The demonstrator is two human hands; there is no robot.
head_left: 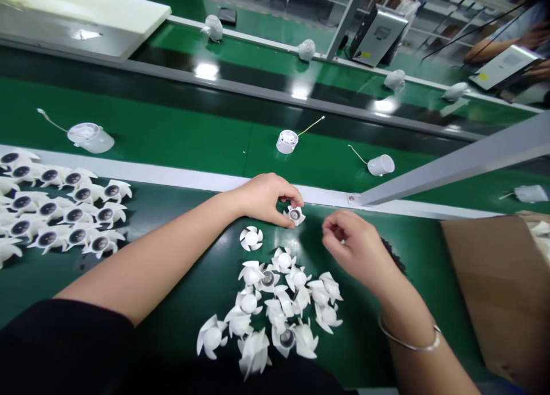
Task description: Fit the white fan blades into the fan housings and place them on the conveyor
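Observation:
My left hand (pixel 272 199) is closed on a small white fan impeller (pixel 295 214), thumb and fingers on its blades, with its dark round hub opening facing up. To the right of it, my right hand (pixel 354 246) is held with its fingers curled together; whatever is between the fingertips is hidden. One loose impeller (pixel 251 238) lies just below my left hand, hub face up. Nearer to me is a loose heap of impellers (pixel 283 309), some hub up and some with the dark opening up. A black pile (pixel 394 256) is partly covered by my right wrist.
Rows of impellers (pixel 51 208) stand at the left. A cardboard box (pixel 494 292) is on the right. Beyond a pale rail, white cylindrical housings (pixel 287 141) with wires sit on a green surface. A slanted metal post (pixel 455 157) crosses at the right.

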